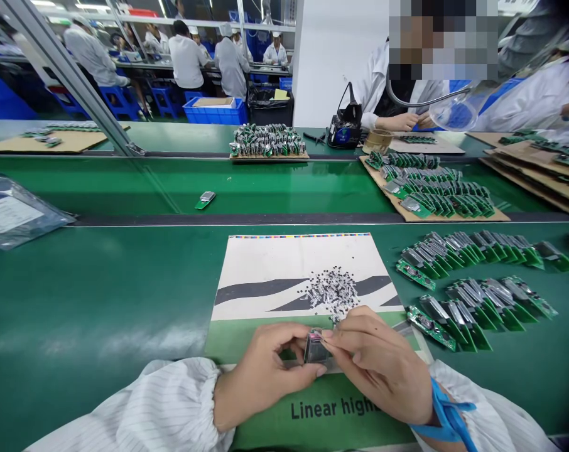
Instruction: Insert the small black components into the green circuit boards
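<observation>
"Board (316,353) first: where is it?"

"Just in front of the person, held up between the two hands, over the green part of a printed sheet (260,257). Its dark, flat face shows, with a pinkish patch near the top edge."

"And the left hand (268,364)?"

"Clamped on it: thumb at the lower side, fingers at the left side."

"The right hand (381,355)?"

"Thumb and forefinger come together at the upper right corner, touching it. Whether they pinch some tiny piece there, I cannot tell. A blue band (442,408) is round that wrist."

"What lies near the fingers?"

"A loose heap of tiny parts (334,292), black and silvery, on the sheet just beyond the right hand."

"Anything to the right?"

"Two rows of green boards on the table (100,301), leaning on one another: a farther row (473,248) and a nearer row (477,307)."

"Farther off?"

"One lone board (206,199) on the green strip past the table's dark edge, and more rows (435,188) on a piece of cardboard (416,218) to the right. At the far left lies a silvery bag (16,210) with a white label. Across the way, a co-worker's hands (402,121) are close together."
</observation>
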### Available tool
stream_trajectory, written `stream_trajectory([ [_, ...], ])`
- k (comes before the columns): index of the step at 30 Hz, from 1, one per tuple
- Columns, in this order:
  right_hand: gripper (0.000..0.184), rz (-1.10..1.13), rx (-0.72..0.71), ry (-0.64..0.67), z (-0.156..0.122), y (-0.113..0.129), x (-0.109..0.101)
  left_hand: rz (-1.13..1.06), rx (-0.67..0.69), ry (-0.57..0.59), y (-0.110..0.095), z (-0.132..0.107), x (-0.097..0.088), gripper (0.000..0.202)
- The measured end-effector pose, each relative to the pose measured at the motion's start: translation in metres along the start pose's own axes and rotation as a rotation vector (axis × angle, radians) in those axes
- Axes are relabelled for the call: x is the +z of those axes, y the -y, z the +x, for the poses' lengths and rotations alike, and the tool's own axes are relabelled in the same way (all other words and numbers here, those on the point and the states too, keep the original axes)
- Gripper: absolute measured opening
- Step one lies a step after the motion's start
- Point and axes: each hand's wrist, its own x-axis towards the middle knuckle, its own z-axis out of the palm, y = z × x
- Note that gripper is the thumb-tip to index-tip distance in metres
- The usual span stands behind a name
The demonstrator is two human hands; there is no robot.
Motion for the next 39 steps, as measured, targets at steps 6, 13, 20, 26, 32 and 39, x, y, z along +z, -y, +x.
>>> stream_trajectory([
  [6,0.016,-0.002,-0.007,-0.006,0.000,-0.001,0.001,0.041,0.006,-0.010,0.003,0.000,0.000,0.025],
  [13,0.017,0.043,0.016,-0.044,-0.001,0.000,0.005,0.138,0.066,0.012,-0.003,0.000,-0.001,0.015],
  [20,0.020,0.160,0.115,-0.123,-0.011,0.000,0.013,0.210,0.158,0.000,-0.007,0.000,-0.002,0.012],
  [26,0.018,0.145,0.126,-0.108,-0.010,-0.001,0.013,0.240,0.196,-0.003,-0.004,0.001,-0.004,0.014],
  [32,0.028,0.186,0.061,-0.146,-0.012,-0.004,0.015,0.234,0.234,0.005,-0.004,0.001,-0.004,0.015],
  [39,0.027,0.154,0.079,-0.125,-0.011,-0.001,0.012,0.334,0.278,-0.007,-0.004,-0.002,-0.003,0.016],
])
